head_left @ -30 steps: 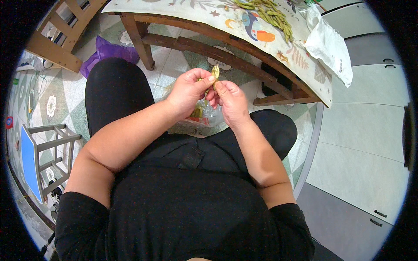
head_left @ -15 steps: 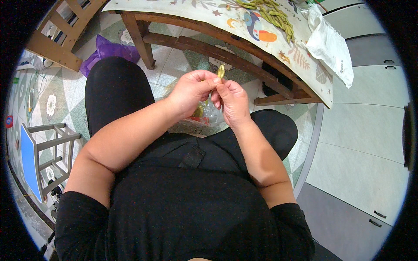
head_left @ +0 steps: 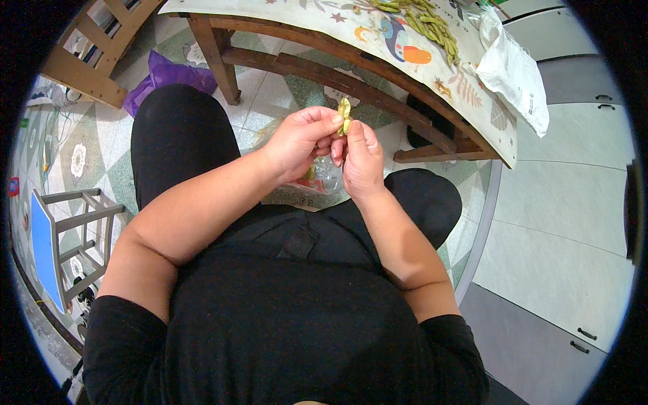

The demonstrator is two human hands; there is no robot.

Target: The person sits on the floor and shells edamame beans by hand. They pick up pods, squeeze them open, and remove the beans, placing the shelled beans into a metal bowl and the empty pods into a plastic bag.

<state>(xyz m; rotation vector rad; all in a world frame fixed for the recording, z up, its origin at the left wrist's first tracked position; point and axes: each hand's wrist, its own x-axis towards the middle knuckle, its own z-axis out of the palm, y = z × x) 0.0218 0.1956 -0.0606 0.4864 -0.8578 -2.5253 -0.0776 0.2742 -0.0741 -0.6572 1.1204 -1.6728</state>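
Observation:
Between my two hands, above the gap between my knees, is a yellow-green bean pod [head_left: 345, 108]. It points up and looks split open along its length. My left hand [head_left: 300, 143] pinches it between thumb and fingers. The thumb and fingers of my right hand [head_left: 364, 162] are closed at the pod's lower end; its other fingers are partly hidden. Below the hands lies a clear plastic bag [head_left: 329, 179] with some green and red showing in it, mostly covered by my hands. More bean pods [head_left: 435, 30] lie heaped on the table.
A wooden table [head_left: 324, 47] with a patterned cover stands ahead, a white bag [head_left: 509, 64] at its right end. On the floor to the left are a purple bag [head_left: 169, 74] and a blue-topped stool [head_left: 46, 250]. Grey and white cabinets [head_left: 550, 196] line the right.
The pod has opened wider and more of it shows between my fingers. My right thumb has shifted slightly right and up, a little apart from my left thumb.

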